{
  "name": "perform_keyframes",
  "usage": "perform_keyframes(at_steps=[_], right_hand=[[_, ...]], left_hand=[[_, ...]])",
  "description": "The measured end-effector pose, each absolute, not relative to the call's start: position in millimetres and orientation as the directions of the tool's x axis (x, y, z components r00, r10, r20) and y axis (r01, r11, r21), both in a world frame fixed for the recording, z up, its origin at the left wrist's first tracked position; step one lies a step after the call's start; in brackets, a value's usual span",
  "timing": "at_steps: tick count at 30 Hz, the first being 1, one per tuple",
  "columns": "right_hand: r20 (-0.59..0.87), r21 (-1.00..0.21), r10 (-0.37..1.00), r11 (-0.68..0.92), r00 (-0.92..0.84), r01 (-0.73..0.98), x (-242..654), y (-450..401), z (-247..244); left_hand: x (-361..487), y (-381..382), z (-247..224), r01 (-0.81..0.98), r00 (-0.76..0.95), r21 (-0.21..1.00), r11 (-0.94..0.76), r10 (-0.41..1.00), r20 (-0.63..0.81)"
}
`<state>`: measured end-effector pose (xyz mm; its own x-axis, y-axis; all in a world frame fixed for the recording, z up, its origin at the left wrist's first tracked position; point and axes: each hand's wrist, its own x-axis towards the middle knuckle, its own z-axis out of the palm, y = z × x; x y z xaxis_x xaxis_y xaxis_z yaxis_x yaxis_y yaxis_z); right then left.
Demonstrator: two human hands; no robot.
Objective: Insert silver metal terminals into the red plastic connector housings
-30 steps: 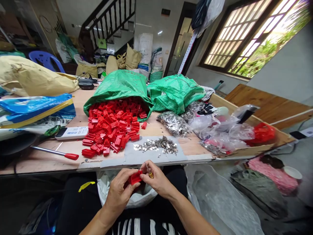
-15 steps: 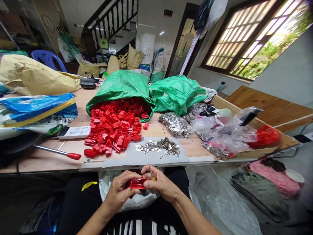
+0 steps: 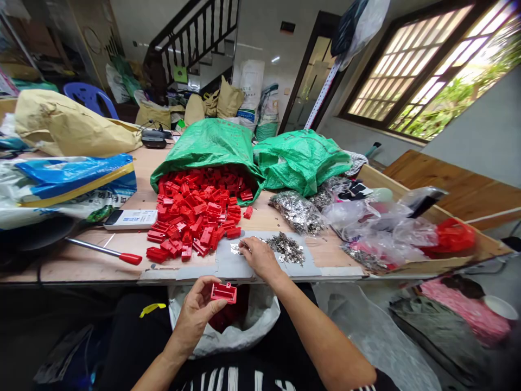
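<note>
My left hand is closed on a small red plastic housing, held between thumb and fingers above my lap. Its hollow side faces me, and a small loop sticks up from its top edge. My right hand reaches over the table edge to the small flat metal pieces on a grey sheet. Its fingertips are pinched together at the left end of this pile; what they grip is too small to make out. Behind lies a heap of similar red housings, spilling from a green woven sack.
A white bag with red parts inside sits open on my lap. On the left a red-handled lever juts out near a white box. To the right are a bag of metal pieces and a wooden tray of plastic bags.
My right hand has left the red housing and moved up and forward to the metal pieces. The left hand keeps the housing, now turned more toward me. The lap bag shows more openly.
</note>
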<state>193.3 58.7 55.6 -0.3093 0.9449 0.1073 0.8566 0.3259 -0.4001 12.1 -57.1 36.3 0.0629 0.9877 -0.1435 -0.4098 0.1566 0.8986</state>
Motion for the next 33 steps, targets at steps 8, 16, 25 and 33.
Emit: perform_keyframes(at_steps=[8, 16, 25, 33], right_hand=[[0.037, -0.321, 0.949, 0.308, -0.313, 0.896, 184.7, 76.5, 51.4], [0.022, -0.332, 0.947, 0.308, -0.319, 0.892, 188.6, 76.4, 53.2], [0.032, -0.396, 0.954, 0.287, -0.299, 0.872, 188.4, 76.9, 52.6], [0.106, -0.622, 0.949, 0.297, -0.298, 0.724, 202.7, 65.7, 57.8]], left_hand=[[6.9, -55.5, 28.5, -0.447, 0.063, 0.880, 0.164, 0.986, -0.152], [11.8, -53.5, 20.9, -0.437, 0.063, 0.880, 0.187, 0.982, -0.178], [11.8, -53.6, 20.9, -0.405, 0.037, 0.896, 0.184, 0.982, -0.185], [18.7, -45.5, 29.9, -0.458, -0.074, 0.882, 0.116, 0.983, -0.167]])
